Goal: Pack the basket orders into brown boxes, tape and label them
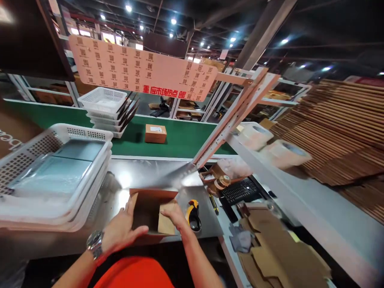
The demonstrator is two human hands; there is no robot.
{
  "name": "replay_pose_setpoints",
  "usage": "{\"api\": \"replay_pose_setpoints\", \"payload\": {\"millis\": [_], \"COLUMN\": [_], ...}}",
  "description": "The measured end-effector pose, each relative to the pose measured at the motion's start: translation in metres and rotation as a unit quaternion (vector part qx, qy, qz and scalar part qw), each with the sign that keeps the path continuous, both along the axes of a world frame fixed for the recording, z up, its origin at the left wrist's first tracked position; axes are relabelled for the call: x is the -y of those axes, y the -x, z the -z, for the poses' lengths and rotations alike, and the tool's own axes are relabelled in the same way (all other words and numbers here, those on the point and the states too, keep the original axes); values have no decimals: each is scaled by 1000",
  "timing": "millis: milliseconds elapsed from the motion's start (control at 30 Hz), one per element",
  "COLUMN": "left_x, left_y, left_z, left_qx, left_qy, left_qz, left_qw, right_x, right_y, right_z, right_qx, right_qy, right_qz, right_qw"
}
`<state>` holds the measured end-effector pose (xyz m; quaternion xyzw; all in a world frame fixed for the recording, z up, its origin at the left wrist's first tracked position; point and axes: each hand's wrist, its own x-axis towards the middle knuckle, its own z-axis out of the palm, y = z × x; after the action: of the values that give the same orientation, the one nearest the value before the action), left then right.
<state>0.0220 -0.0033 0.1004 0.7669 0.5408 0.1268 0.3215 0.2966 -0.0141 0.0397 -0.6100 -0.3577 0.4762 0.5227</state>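
An open brown cardboard box stands on the steel worktop just in front of me. My left hand is spread flat against the box's left side, thumb along its near edge, with a watch on the wrist. My right hand rests on the box's right flap, fingers curled over the flap and pressing it inward. A yellow and black tape dispenser lies right beside my right hand.
Stacked white plastic baskets holding flat packets fill the left. A green conveyor behind carries a small sealed carton and more baskets. Tape rolls, a keyboard and flat cardboard lie to the right.
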Motion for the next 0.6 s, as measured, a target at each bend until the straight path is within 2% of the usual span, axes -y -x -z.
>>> {"api": "replay_pose_setpoints", "payload": {"millis": [67, 133, 200, 300, 367, 467, 533, 600], "left_x": [12, 13, 5, -17, -28, -27, -18, -9], "left_y": [5, 2, -5, -14, -15, -14, -13, -13], "left_z": [-1, -6, -12, -17, -10, 14, 33, 47], "left_qx": [-11, -52, -95, -131, -122, -67, -14, 38], "left_qy": [29, 43, 30, -8, -19, -49, -67, -67], "left_qz": [47, 81, 106, 125, 91, -40, -124, -178], "left_qw": [998, 994, 989, 983, 988, 996, 990, 981], "right_x": [-1, -3, -3, 3, 7, 4, -4, -11], "right_y": [-2, -3, -2, -6, -14, -28, -33, -32], "right_z": [-1, -3, -2, -1, -4, -17, -29, -35], "right_qx": [31, 58, 54, -8, -67, -140, -141, -118], "right_qy": [2, 6, 13, 33, 52, 63, 56, 47], "right_qz": [10, 16, 13, -17, -48, -57, -37, -16], "right_qw": [999, 998, 998, 999, 995, 986, 988, 992]}}
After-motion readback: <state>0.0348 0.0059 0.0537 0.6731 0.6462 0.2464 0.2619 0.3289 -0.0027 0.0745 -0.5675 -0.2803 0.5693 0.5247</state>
